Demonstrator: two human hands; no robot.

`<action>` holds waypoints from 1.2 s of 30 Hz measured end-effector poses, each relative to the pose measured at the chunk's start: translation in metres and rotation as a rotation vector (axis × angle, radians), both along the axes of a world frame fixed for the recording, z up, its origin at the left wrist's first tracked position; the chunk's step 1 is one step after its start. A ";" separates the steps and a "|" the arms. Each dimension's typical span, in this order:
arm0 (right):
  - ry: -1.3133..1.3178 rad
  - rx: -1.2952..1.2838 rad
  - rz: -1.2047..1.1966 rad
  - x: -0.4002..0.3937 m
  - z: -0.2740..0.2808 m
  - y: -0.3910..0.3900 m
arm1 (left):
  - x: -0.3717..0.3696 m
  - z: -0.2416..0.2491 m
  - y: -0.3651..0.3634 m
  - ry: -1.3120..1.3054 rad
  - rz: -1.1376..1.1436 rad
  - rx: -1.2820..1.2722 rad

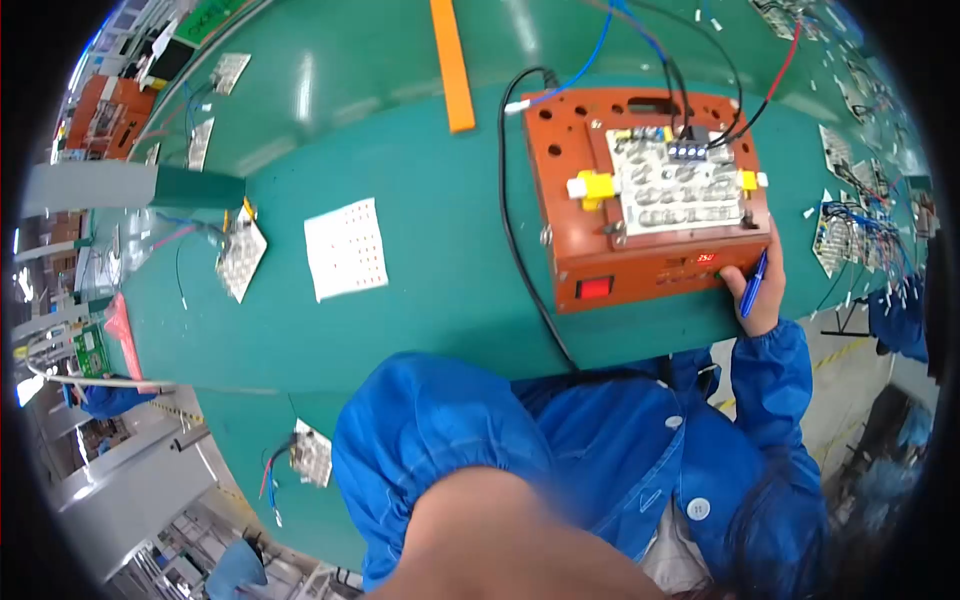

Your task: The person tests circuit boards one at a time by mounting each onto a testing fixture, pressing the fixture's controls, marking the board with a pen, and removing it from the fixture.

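Observation:
My right hand [764, 297] is at the right front corner of an orange-brown test box [640, 268], its thumb on the front panel near a small button. A blue pen [754, 285] is held in that hand. On the box lies a white circuit board [680, 190], with yellow clamps [597, 187] at its sides and a black connector [688, 150] with wires on its upper edge. A red display [706, 258] glows on the front. My left hand [510, 545] is raised close to the camera, with its fingers out of sight.
A sheet with small marks [345, 250] lies on the green table [430, 220], left of the box. An orange strip [453, 70] is at the back. Wired boards [845, 235] cluster at right; others [242, 255] lie left. A black cable [508, 200] runs beside the box.

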State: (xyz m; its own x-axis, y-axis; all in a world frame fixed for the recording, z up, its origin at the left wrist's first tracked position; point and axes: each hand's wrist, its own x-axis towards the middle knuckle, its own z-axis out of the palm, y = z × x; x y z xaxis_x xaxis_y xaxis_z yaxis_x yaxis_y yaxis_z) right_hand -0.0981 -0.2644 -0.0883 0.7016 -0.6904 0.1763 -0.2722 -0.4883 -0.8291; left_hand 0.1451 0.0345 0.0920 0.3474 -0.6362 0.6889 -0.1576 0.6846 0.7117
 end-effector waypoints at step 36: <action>-0.041 -0.131 0.077 0.014 0.017 -0.005 | 0.031 -0.005 -0.002 0.014 -0.053 -0.196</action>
